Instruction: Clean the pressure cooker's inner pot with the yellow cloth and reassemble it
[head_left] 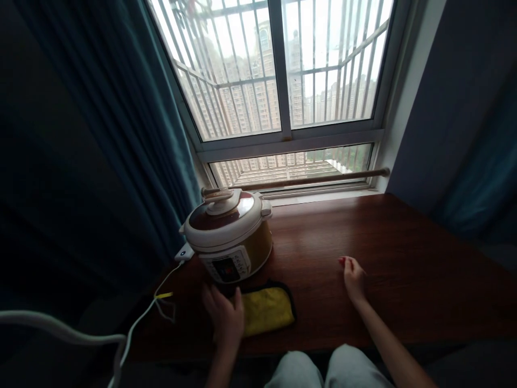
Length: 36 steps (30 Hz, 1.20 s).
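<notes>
A white and gold electric pressure cooker [226,233] stands on the dark wooden table with its lid on and its control panel toward me. In front of it lies a folded yellow cloth [269,310] with a dark edge. My left hand [226,312] is at the left end of the cloth, covering part of it, fingers stretched and thumb apart. Whether it presses on the cloth I cannot tell. Over the table to the right, my right hand [354,279] is closed. A small red spot shows at its fingertips; what it is, I cannot make out.
The wooden table [323,237] reaches to a barred window [283,97]. A white power strip [184,252] sits left of the cooker, its white cable [137,323] running along the left with a yellow tie. Blue curtains [121,108] hang at the left. My knees are below the table's front edge.
</notes>
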Each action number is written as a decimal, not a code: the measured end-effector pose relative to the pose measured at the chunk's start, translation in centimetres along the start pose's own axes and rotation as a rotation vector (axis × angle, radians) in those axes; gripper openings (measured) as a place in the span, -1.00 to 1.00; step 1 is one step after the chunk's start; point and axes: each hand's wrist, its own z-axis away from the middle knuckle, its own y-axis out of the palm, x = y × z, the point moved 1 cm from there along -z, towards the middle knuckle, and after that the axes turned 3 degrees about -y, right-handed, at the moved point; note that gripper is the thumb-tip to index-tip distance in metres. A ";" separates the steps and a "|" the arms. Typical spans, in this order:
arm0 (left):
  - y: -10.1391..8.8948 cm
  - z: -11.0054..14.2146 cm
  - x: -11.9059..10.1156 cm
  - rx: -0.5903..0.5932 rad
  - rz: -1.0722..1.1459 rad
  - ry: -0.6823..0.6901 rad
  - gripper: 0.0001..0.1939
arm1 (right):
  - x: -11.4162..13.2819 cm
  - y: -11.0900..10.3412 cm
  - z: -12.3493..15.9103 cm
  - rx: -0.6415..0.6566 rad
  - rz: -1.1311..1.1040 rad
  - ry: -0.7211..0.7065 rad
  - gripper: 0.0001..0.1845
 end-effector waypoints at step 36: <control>15.5 3.4 -17.8 0.768 1.358 -0.380 -0.47 | -1.5 4.6 1.9 0.515 0.046 -0.362 -0.54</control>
